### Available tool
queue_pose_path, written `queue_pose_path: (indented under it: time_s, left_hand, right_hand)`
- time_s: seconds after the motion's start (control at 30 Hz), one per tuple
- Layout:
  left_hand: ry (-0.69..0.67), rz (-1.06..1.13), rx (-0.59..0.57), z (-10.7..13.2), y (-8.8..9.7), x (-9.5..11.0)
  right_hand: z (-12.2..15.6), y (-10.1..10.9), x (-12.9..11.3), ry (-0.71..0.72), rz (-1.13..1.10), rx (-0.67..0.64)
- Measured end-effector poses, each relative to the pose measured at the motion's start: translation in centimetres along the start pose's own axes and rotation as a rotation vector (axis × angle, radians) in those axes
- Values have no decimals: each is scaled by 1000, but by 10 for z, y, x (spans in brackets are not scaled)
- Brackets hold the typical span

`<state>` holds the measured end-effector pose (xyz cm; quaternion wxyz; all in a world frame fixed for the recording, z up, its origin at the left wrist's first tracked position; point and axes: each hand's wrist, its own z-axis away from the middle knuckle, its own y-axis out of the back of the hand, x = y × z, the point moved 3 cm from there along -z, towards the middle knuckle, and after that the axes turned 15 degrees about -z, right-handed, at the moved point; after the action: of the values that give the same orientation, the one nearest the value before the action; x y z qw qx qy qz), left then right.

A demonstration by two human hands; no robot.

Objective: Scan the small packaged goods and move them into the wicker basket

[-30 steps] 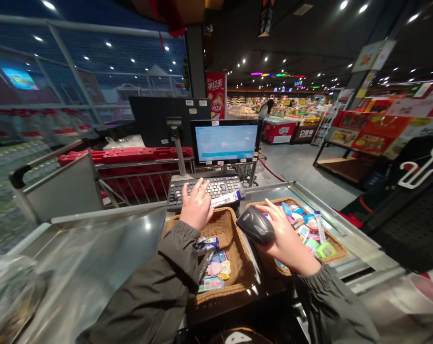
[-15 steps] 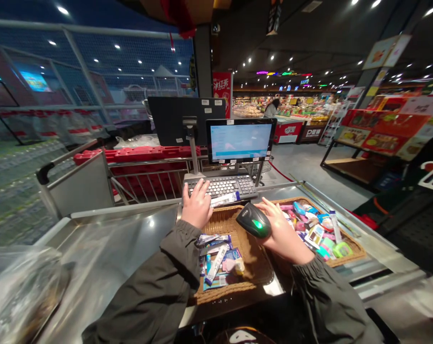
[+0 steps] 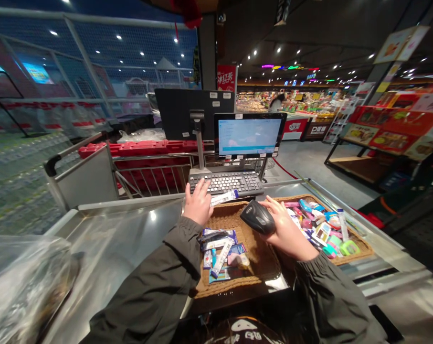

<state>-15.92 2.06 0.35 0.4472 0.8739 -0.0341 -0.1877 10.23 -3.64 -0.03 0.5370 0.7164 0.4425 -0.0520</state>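
Above the left end of the keyboard (image 3: 234, 181), the person's left hand (image 3: 198, 205) spreads its fingers while its thumb side grips a slim packet (image 3: 225, 197). Below lies the left basket (image 3: 262, 260), partly filled with small packs. Further right, the right hand (image 3: 286, 229) grips a black scanner (image 3: 257, 217), beside the fuller right basket (image 3: 364, 253) on the counter (image 3: 123, 239). The step in hand seems to be scanning or keying; the next move probably calls for a free finger on the keys, keeping the packet secure.
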Motion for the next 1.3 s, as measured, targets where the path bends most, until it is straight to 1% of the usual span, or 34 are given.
queue_pose_path:
  time_s: [0.1, 0.17, 0.3, 0.4, 0.5, 0.57, 0.73, 0.83, 1.03, 1.17, 1.23, 1.3]
  left_hand:
    - [-22, 6, -46, 2, -13, 7]
    - [-48, 14, -101, 5, -25, 16]
    - [-96, 36, -253, 14, -57, 42]
    - [-134, 35, -344, 20, -82, 63]
    - [-162, 26, -398, 23, -103, 79]
    - [-168, 23, -411, 24, -112, 86]
    - [-188, 21, -401, 26, -123, 100]
    - [-198, 26, -416, 30, -126, 106]
    - [-223, 61, -431, 41, -140, 104]
    - [-224, 55, -436, 45, -151, 101]
    - [-233, 41, -429, 44, -151, 103]
    - [-261, 40, -407, 39, -144, 109]
  right_hand:
    - [3, 2, 5, -13, 9, -2]
    - [6, 4, 8, -19, 2, -8]
    - [11, 5, 15, -37, -20, -4]
    - [14, 6, 20, -47, -34, 6]
    - [16, 9, 27, -55, -38, 0]
    - [17, 11, 32, -58, -36, -2]
    - [20, 16, 47, -53, -51, 5]
    - [21, 14, 54, -65, -76, -8]
    - [20, 8, 56, -80, -86, -62]
    - [19, 13, 57, -91, -80, -51]
    - [21, 18, 60, -90, -76, -40]
    - [26, 26, 66, -94, -69, -24]
